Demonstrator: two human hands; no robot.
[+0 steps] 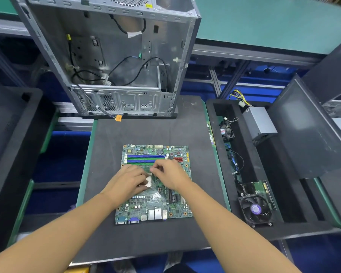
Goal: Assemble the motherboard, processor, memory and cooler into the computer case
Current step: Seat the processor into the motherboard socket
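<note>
Green motherboard (pixel 156 200) flat on the worktop (pixel 126 243), in front of the open computer case (pixel 114 56). Left hand (pixel 129 182) fingers curled over the silver processor (pixel 149 182), holding its edge. Right hand (pixel 169 174) fingers bent just beside it, tips pinched together; cannot tell on what.

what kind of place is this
Probably a computer assembly line workstation: an open computer case stands at the back of a dark work mat, a bare motherboard lies on it, and a foam tray alongside holds a cooler fan and other parts.
</note>
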